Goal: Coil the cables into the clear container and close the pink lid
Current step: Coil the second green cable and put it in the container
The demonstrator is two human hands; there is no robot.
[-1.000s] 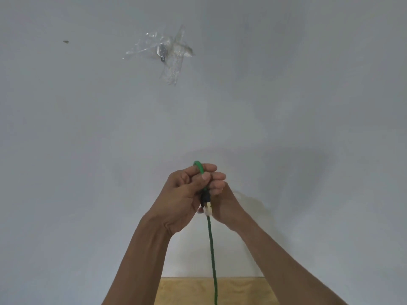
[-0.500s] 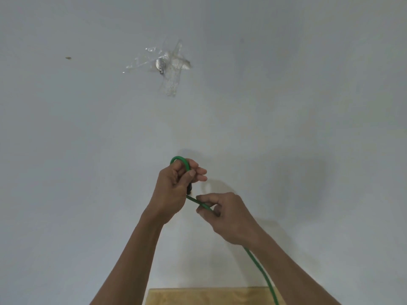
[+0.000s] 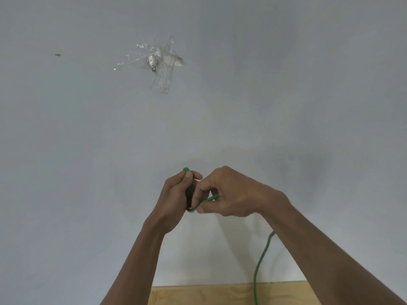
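A green cable (image 3: 261,263) hangs from my raised hands down past the lower edge of the view. My left hand (image 3: 176,199) is closed on the cable's plug end, with a small green loop poking out above its fingers. My right hand (image 3: 233,192) sits close beside it, touching it, and pinches a short stretch of the same cable between thumb and fingers. The rest of the cable runs behind my right forearm. Neither the clear container nor the pink lid is in view.
A pale grey wall (image 3: 308,106) fills almost the whole view. A metal hook under crumpled clear tape (image 3: 154,62) is stuck high on it, left of centre. A strip of light wooden tabletop (image 3: 198,296) shows at the bottom between my forearms.
My right hand slid down the cable, then came back up against my left hand, bringing a fresh bend of cable with it. The hanging cable swung from centre to the right.
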